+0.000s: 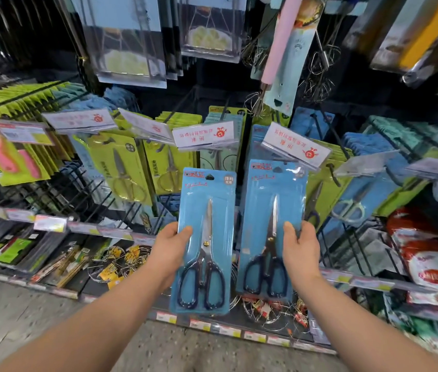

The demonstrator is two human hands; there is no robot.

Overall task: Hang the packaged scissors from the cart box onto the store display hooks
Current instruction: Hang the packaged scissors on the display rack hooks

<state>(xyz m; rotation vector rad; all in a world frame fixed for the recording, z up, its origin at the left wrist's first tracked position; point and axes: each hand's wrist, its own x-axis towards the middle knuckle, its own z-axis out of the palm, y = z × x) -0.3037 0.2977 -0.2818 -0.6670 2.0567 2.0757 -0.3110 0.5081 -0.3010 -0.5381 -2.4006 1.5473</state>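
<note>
Holding two blue packs upright in the lower middle of the frame, we face the display wall. Our left grip (170, 245) is curled round the left edge of the left scissors pack (207, 189), thumb on the front and fingers behind. Our right grip (299, 248) clasps the right edge of the right scissors pack (274, 183) the same way, thumb pressed on the clear blister beside the blades.

The two packs stand side by side, just apart, blades pointing up and dark handles down. The right pack's top sits just under a white label flap (295, 145) right of centre; we cannot tell whether its hang hole is on a hook. A black hook tip (331, 171) shows just to its right. The left pack's top lies below another label flap (204, 135).

Behind hang yellow-green scissors packs (121, 167) at centre left. A pink-handled whisk (279, 41) hangs at the upper right, and speckled floor (24, 318) fills the lower left.
</note>
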